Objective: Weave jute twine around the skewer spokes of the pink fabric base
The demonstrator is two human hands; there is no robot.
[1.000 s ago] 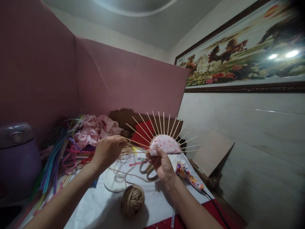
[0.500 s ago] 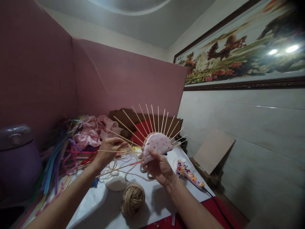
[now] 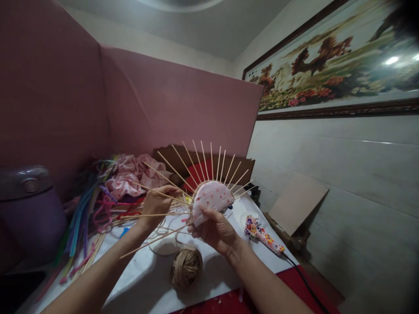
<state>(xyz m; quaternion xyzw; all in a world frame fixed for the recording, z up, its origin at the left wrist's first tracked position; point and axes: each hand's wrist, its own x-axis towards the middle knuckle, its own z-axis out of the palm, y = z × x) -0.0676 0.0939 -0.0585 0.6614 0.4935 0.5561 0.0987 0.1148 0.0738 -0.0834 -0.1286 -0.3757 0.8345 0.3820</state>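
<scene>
My right hand [image 3: 216,231] grips a round pad covered in pink dotted cloth [image 3: 211,198], held up over the table. Several thin wooden skewers [image 3: 196,163] stick out of the pad's rim like rays. My left hand [image 3: 157,205] reaches in among the left-side skewers, fingers pinched on the jute twine [image 3: 163,224] close to the pad. Loops of twine trail down from the pad to a ball of jute twine [image 3: 186,267] lying on the white sheet below.
A flower-patterned glue gun [image 3: 262,235] with a black cord lies right of my hand. Coloured pipe cleaners [image 3: 81,213] and pink cloth [image 3: 134,176] are heaped at the left. A purple appliance [image 3: 29,209] stands far left. Pink board walls the back; brown cardboard [image 3: 296,203] leans right.
The pad has been turned anticlockwise, so more skewers now point left and down. My left hand has moved closer to the pad's rim.
</scene>
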